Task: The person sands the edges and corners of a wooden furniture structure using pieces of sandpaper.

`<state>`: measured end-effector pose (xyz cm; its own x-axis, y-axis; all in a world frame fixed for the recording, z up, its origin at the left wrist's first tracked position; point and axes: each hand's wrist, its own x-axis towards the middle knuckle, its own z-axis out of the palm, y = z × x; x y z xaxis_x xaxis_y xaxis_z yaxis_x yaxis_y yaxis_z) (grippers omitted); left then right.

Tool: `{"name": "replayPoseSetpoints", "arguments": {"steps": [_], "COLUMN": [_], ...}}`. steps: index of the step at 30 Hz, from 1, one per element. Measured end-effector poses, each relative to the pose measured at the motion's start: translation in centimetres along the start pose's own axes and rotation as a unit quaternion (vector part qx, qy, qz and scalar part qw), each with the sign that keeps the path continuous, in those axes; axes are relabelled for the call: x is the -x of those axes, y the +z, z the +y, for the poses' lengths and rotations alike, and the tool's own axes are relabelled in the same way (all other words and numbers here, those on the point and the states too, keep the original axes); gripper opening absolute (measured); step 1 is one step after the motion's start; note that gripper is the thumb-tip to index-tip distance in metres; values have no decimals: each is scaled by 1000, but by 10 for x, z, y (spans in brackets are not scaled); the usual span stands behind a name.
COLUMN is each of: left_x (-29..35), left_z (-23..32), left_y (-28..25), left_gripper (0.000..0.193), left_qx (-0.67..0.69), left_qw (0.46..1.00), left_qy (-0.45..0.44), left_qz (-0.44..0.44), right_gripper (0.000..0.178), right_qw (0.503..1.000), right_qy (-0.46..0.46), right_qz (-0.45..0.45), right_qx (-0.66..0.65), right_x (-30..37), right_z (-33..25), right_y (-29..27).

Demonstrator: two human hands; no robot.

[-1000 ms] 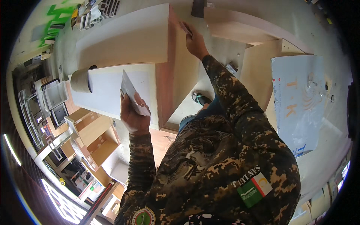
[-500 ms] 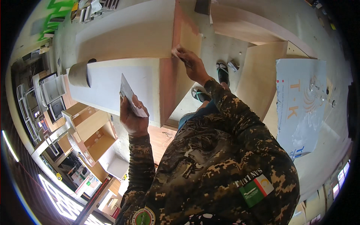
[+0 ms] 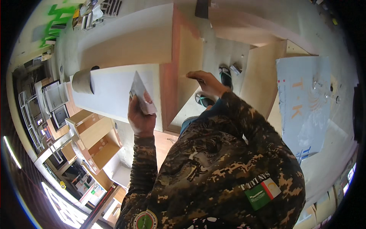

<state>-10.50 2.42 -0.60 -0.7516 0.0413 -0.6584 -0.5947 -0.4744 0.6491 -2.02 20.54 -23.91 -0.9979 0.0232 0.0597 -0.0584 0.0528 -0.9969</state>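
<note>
My left hand (image 3: 142,121) grips a flat metal scraper (image 3: 140,91), its pointed corner up, with a smear of pinkish putty on the face. It is held over the white panel (image 3: 114,82) of a large wooden cabinet. My right hand (image 3: 209,83) hovers in front of the cabinet's side, apart from the wood, its fingers pressed together and pointing left. Whatever thin thing it may hold is too small to make out. Along the cabinet side runs a reddish-pink band (image 3: 168,82) on the corner edge.
A brown roll (image 3: 82,81) lies on the white panel. Left of it stand open wooden drawer units (image 3: 100,147). At right, a blue-grey printed sheet (image 3: 301,103) lies near another wooden cabinet (image 3: 263,76). My sandalled feet (image 3: 225,78) are on the floor between the cabinets.
My right hand has drawn back from the cabinet's upper edge, coming down and to the right. My left hand has shifted slightly right with the scraper still in it.
</note>
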Motion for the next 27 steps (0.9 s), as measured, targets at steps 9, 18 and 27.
{"name": "replayPoseSetpoints", "arguments": {"steps": [9,18,27], "left_x": [-17,-32,-54], "left_z": [-47,-28,-39], "left_y": [4,73,77], "left_gripper": [28,25,23], "left_qx": [-15,-130,-357], "left_qw": [990,949,840], "left_qy": [-48,222,394], "left_qz": [-130,-185,-108], "right_gripper": [56,55,56], "right_qw": [955,988,920], "right_qy": [-212,-52,-151], "right_qz": [172,94,74], "right_qx": [-114,113,353], "right_x": [-7,3,-44], "right_z": [-151,-117,-186], "right_y": [-2,-71,-103]}}
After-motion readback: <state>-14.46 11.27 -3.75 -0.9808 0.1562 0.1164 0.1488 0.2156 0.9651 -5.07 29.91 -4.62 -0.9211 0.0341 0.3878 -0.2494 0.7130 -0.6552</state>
